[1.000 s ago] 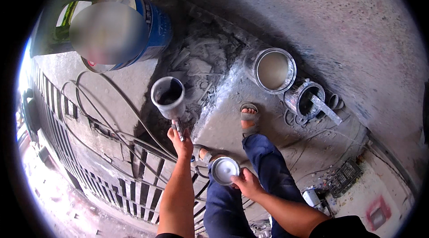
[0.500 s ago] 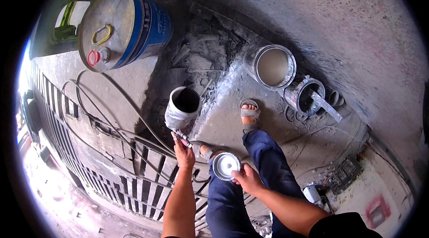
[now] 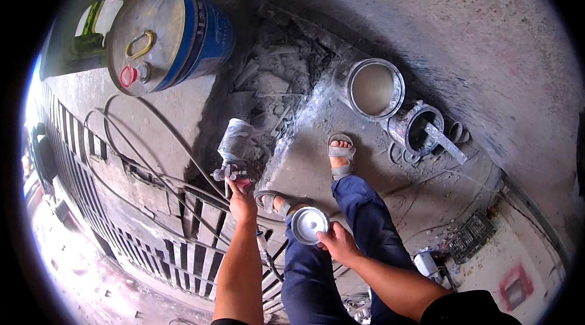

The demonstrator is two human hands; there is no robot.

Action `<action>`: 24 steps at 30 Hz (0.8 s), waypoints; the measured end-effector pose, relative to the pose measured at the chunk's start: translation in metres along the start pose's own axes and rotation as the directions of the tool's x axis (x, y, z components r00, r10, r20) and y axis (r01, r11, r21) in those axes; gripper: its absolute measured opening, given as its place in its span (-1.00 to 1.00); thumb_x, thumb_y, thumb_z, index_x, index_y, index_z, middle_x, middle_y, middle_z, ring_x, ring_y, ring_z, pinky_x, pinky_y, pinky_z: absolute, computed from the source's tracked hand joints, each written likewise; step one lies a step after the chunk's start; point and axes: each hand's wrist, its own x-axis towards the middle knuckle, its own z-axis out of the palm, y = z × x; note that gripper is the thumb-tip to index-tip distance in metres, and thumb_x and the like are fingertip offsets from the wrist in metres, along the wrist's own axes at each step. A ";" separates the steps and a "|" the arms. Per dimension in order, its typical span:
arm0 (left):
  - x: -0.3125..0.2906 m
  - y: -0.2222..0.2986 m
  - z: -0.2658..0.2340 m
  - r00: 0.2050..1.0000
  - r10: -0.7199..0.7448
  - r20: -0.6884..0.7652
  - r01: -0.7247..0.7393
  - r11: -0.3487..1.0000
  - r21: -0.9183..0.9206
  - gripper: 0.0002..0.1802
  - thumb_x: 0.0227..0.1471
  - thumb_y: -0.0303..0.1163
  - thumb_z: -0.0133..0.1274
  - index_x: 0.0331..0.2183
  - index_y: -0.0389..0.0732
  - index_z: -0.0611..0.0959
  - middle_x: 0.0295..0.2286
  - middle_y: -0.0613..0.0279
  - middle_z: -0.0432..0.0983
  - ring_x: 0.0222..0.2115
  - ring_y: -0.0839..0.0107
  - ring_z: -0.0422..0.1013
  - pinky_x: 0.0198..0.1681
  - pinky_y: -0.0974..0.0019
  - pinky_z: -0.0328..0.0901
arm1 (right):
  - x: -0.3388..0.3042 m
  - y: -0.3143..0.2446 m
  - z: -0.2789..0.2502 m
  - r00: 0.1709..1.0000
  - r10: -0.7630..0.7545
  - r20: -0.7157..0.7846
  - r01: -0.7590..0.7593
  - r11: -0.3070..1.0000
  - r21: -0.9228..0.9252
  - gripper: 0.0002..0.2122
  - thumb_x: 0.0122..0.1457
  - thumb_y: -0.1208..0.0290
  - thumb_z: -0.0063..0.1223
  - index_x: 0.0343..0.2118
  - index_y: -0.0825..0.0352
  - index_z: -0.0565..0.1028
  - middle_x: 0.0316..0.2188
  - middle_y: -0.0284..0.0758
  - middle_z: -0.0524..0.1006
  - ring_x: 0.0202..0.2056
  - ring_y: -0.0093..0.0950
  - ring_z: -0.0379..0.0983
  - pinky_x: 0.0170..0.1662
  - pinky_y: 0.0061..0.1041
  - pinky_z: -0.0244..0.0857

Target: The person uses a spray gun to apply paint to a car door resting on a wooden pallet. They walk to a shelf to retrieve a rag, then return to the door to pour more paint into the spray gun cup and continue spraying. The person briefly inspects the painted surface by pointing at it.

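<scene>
My left hand is closed around the handle of a spray gun. The gun's paint-smeared, whitish cup tips away from me, and its mouth is hidden. A hose runs down from the gun beside my left forearm. Over my left thigh, my right hand pinches the rim of a round metal lid. The lid's pale inner face, with a small raised centre, is turned up. Gun and lid are apart.
At far left a blue drum lies on a concrete ledge. Right of centre stand a can of beige liquid and a smaller can holding a flat stick. Rubble lies beyond the gun; hoses cross the slatted grating.
My left hand has turned the spray gun, so its cup tilts away and the dark opening no longer shows. The gun has shifted slightly left. My right hand and the lid stay nearly still.
</scene>
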 end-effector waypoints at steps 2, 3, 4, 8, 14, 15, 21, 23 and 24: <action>0.000 0.000 -0.003 0.999 -0.034 0.030 0.033 0.999 0.019 0.01 -0.11 -0.30 0.10 0.21 -0.01 -0.19 -0.39 -0.11 0.52 -0.37 -0.03 0.46 -0.30 0.04 0.33 | 0.000 0.000 0.000 1.000 0.007 -0.006 -0.007 1.000 -0.012 -0.70 0.07 0.24 0.08 -0.43 0.41 0.32 -0.57 -0.24 0.53 -0.53 -0.47 0.52 -0.45 -0.49 0.36; -0.001 0.000 -0.004 0.998 -0.052 0.044 0.050 0.998 0.029 0.01 -0.10 -0.29 0.10 0.21 -0.01 -0.19 -0.39 -0.11 0.52 -0.37 -0.03 0.46 -0.29 0.04 0.33 | 0.001 0.000 0.001 1.000 0.009 -0.010 -0.010 1.000 -0.023 -0.70 0.07 0.24 0.08 -0.43 0.41 0.32 -0.57 -0.24 0.53 -0.53 -0.46 0.52 -0.44 -0.49 0.36; -0.001 -0.001 -0.004 0.997 -0.057 0.044 0.056 0.998 0.027 0.01 -0.10 -0.29 0.10 0.21 -0.01 -0.19 -0.39 -0.10 0.52 -0.36 -0.03 0.46 -0.29 0.04 0.33 | 0.001 0.002 0.001 1.000 0.013 -0.015 -0.013 0.999 -0.032 -0.70 0.07 0.23 0.08 -0.43 0.41 0.32 -0.56 -0.24 0.53 -0.53 -0.46 0.53 -0.44 -0.48 0.36; -0.004 -0.008 -0.004 0.998 -0.054 0.037 0.053 0.999 0.010 -0.01 -0.09 -0.28 0.08 0.21 0.00 -0.19 -0.38 -0.10 0.52 -0.36 -0.03 0.46 -0.28 0.03 0.33 | 0.001 0.011 0.002 0.999 0.025 -0.026 -0.026 0.999 -0.037 -0.70 0.07 0.22 0.07 -0.41 0.40 0.32 -0.55 -0.24 0.54 -0.51 -0.45 0.53 -0.41 -0.47 0.37; -0.007 -0.023 -0.001 0.999 -0.042 0.031 0.043 0.999 -0.031 -0.06 -0.08 -0.31 0.02 0.21 -0.01 -0.18 -0.40 -0.13 0.52 -0.38 -0.06 0.46 -0.29 0.00 0.32 | 0.002 0.017 0.004 0.997 0.066 -0.036 -0.067 0.997 -0.038 -0.69 0.05 0.23 0.09 -0.40 0.41 0.33 -0.52 -0.22 0.53 -0.51 -0.46 0.52 -0.42 -0.49 0.37; -0.007 -0.026 -0.001 0.999 -0.038 0.030 0.039 0.998 -0.042 -0.07 -0.08 -0.33 0.00 0.21 -0.01 -0.18 -0.40 -0.14 0.52 -0.39 -0.07 0.46 -0.30 0.00 0.32 | 0.001 0.017 0.005 0.997 0.064 -0.039 -0.065 0.998 -0.025 -0.69 0.05 0.23 0.10 -0.39 0.41 0.33 -0.51 -0.22 0.53 -0.51 -0.46 0.52 -0.43 -0.50 0.37; -0.019 -0.047 -0.005 0.999 -0.010 0.049 0.019 0.982 -0.188 -0.02 -0.13 -0.34 0.03 0.20 0.04 -0.19 -0.38 -0.19 0.50 -0.37 -0.11 0.44 -0.31 -0.03 0.32 | -0.008 0.011 0.010 0.992 0.105 -0.063 -0.101 0.992 0.074 -0.72 0.05 0.27 0.10 -0.36 0.40 0.34 -0.47 -0.27 0.51 -0.52 -0.51 0.50 -0.48 -0.56 0.36; -0.024 -0.057 -0.005 0.997 -0.020 0.079 0.040 0.965 -0.258 -0.04 -0.14 -0.33 0.04 0.20 0.06 -0.14 -0.38 -0.20 0.49 -0.36 -0.13 0.43 -0.34 -0.04 0.30 | -0.014 0.008 0.012 0.988 0.143 -0.063 -0.133 0.981 0.139 -0.75 0.06 0.31 0.09 -0.33 0.38 0.35 -0.47 -0.30 0.50 -0.52 -0.54 0.48 -0.50 -0.60 0.35; -0.027 -0.064 -0.005 0.998 0.010 0.054 0.009 0.944 -0.331 -0.07 -0.14 -0.33 0.04 0.19 0.04 -0.11 -0.39 -0.20 0.48 -0.36 -0.15 0.43 -0.35 -0.04 0.29 | -0.016 0.006 0.014 0.987 0.150 -0.063 -0.139 0.979 0.149 -0.75 0.06 0.31 0.09 -0.33 0.38 0.35 -0.47 -0.31 0.50 -0.51 -0.55 0.48 -0.50 -0.61 0.34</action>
